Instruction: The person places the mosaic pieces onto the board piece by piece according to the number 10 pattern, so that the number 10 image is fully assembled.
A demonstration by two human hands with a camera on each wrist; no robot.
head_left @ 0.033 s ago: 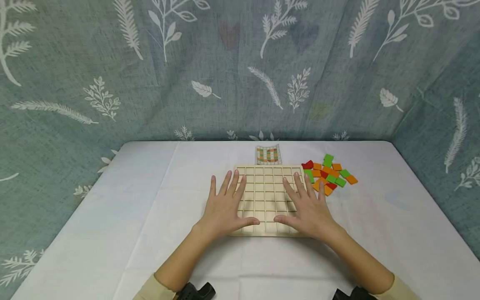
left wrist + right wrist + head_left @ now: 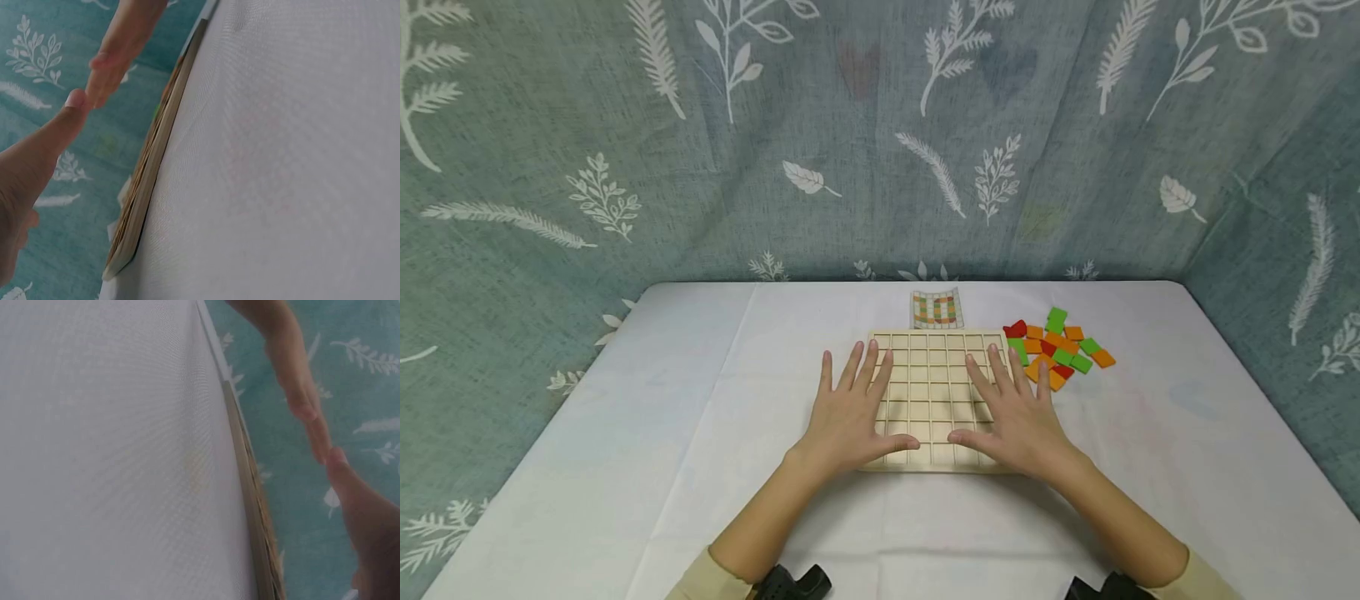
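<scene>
A pale wooden grid board (image 2: 928,367) lies flat on the white-covered table. Over its left side my left hand (image 2: 847,417) is held palm down with the fingers spread. My right hand (image 2: 1018,421) mirrors it over the right side, its fingers pointing away from me. Both thumbs point inward, with a small gap between their tips. In the left wrist view the left hand (image 2: 31,162) hovers above the board edge (image 2: 156,150). From the right wrist, the right hand (image 2: 369,519) likewise appears raised off the board (image 2: 250,487). Neither hand holds anything.
Right of the board lies a loose pile of orange, green and red tiles (image 2: 1060,340), some overlapping. Behind the board is a small sheet with a coloured grid pattern (image 2: 936,309). A leaf-patterned curtain (image 2: 850,167) hangs behind the white tablecloth (image 2: 737,400).
</scene>
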